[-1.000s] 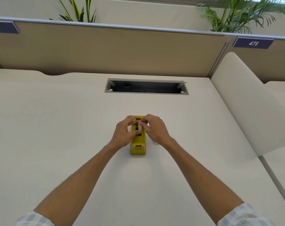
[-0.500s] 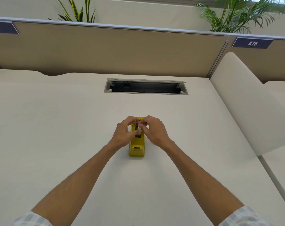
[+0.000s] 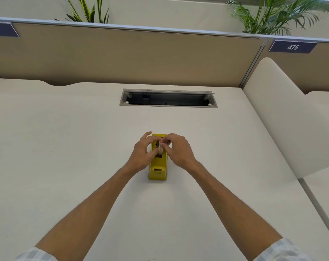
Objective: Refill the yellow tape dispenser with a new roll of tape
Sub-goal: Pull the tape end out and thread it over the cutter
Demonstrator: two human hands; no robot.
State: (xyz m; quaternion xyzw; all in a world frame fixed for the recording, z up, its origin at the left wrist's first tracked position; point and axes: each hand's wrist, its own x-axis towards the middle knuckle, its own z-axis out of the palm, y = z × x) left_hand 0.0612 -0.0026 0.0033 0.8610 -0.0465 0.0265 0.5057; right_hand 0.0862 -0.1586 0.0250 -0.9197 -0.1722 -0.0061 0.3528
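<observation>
The yellow tape dispenser [image 3: 157, 169] stands on the white desk, its cutter end toward me. Both hands meet over its open slot. My left hand [image 3: 142, 153] pinches a small pale tape roll [image 3: 160, 150] from the left with thumb and fingers. My right hand [image 3: 178, 149] grips the same roll from the right with its fingertips. The roll sits partly inside the slot, and the fingers cover most of it. How deep it sits I cannot tell.
A recessed cable tray [image 3: 168, 98] opens in the desk [image 3: 65, 147] behind the dispenser. A tan partition [image 3: 122, 57] closes the far edge, and a cream divider [image 3: 291, 119] rises on the right. Plants stand beyond the partition.
The hands stay over the dispenser with the roll. My left fingers have spread a little, and the dispenser sits slightly nearer to me in the view.
</observation>
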